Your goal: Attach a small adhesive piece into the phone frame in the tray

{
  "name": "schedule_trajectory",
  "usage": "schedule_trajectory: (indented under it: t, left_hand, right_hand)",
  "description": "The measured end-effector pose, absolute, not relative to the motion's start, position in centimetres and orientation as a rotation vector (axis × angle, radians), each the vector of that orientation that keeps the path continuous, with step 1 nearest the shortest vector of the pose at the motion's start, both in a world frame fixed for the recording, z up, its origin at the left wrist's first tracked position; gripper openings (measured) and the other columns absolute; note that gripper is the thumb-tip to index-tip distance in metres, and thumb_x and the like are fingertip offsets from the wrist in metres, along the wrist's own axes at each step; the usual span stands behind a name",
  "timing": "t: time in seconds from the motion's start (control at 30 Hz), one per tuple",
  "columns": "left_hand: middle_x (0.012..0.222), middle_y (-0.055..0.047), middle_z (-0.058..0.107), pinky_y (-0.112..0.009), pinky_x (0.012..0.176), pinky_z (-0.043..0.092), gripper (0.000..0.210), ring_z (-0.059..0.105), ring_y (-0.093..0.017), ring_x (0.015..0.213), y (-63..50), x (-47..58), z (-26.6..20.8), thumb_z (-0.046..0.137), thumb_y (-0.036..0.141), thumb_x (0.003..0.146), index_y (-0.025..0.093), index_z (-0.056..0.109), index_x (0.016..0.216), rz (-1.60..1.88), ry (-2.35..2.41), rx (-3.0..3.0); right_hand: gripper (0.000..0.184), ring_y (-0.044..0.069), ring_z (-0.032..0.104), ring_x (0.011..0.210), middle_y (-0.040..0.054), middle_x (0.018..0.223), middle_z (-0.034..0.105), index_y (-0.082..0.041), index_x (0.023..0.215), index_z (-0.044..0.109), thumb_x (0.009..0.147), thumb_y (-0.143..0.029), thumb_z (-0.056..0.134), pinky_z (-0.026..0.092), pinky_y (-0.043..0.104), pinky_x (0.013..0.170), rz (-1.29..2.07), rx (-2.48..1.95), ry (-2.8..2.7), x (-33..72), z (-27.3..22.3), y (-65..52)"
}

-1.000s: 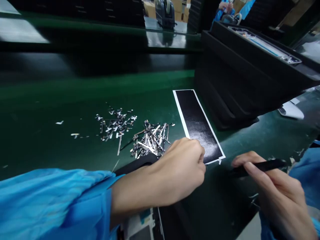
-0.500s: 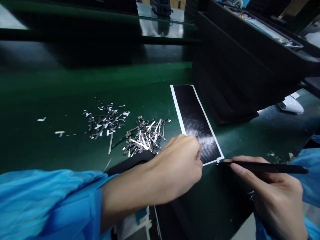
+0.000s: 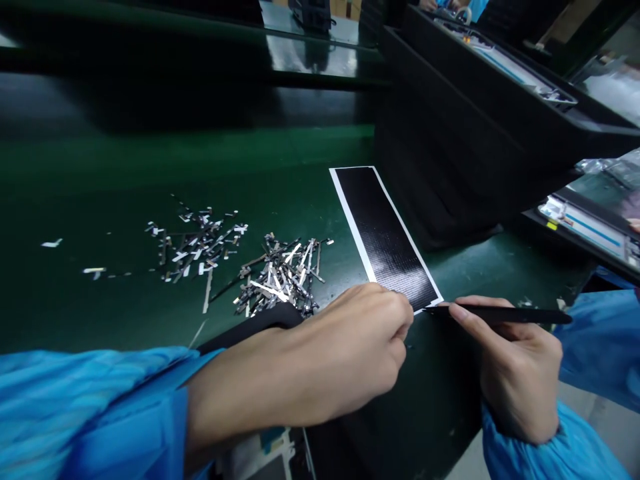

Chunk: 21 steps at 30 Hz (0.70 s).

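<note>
My right hand (image 3: 520,363) pinches slim black tweezers (image 3: 515,315), their tip at the near right corner of a long black sheet (image 3: 385,233) with a white border. Across the sheet's near end lies my left hand (image 3: 360,340), its fingers curled closed. Those fingertips are hidden from view, so whatever they grip cannot be made out. Left of the sheet is a pile of thin silvery and dark strips (image 3: 280,277). A second, looser pile of small strips (image 3: 197,243) lies further left. A dark band circles my left wrist.
A tall stack of black trays (image 3: 465,147) rises just right of the sheet, with framed parts in the top one. Another tray with a framed part (image 3: 585,223) is at the right. A blue-sleeved person's arm (image 3: 600,340) shows at the right edge. Stray bits lie far left.
My right hand has brought the tweezers' tip slightly left along the sheet's near edge. My left hand remains closed there. The view has shifted, and a tray with a framed part now shows at the right.
</note>
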<state>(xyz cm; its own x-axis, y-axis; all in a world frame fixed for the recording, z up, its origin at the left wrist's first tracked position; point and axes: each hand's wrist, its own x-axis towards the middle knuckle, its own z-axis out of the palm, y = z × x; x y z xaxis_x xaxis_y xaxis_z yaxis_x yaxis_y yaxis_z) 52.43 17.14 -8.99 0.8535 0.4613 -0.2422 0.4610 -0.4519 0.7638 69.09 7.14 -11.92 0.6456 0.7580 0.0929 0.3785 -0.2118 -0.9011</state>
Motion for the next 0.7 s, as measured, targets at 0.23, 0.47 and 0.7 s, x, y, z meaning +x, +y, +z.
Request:
schedule_trajectory:
  t: [0.23, 0.47, 0.7]
  left_hand:
    - [0.085, -0.004, 0.059, -0.034, 0.087, 0.032, 0.020, 0.046, -0.023, 0.100, 17.0, 52.3, -9.3, 0.040, 0.017, 0.083, 0.021, 0.059, 0.086, 0.008, 0.606, 2.143]
    - [0.081, -0.004, 0.060, -0.032, 0.082, 0.035, 0.025, 0.049, -0.023, 0.097, 16.8, 51.8, -10.0, 0.039, 0.017, 0.084, 0.021, 0.056, 0.101, 0.034, 0.619, 2.167]
    - [0.085, -0.006, 0.059, -0.033, 0.084, 0.033, 0.022, 0.047, -0.024, 0.100, 17.0, 51.6, -9.9, 0.041, 0.012, 0.081, 0.020, 0.057, 0.094, 0.026, 0.548, 2.172]
  right_hand:
    - [0.016, 0.012, 0.057, 0.057, -0.0015, 0.061, 0.062, -0.020, 0.069, 0.066, 0.063, -0.034, 0.071, 0.044, 0.020, 0.048, 0.373, -1.858, -0.904, 70.3, -11.9, 7.4]
    - [0.018, 0.012, 0.056, 0.058, -0.0003, 0.067, 0.064, -0.019, 0.068, 0.066, 0.062, -0.035, 0.071, 0.042, 0.021, 0.047, 0.412, -1.843, -0.878, 70.4, -12.0, 7.7]
    - [0.016, 0.014, 0.058, 0.064, 0.0005, 0.068, 0.064, -0.019, 0.068, 0.066, 0.058, -0.030, 0.074, 0.043, 0.022, 0.053, 0.509, -1.736, -0.757, 70.7, -12.4, 8.0]
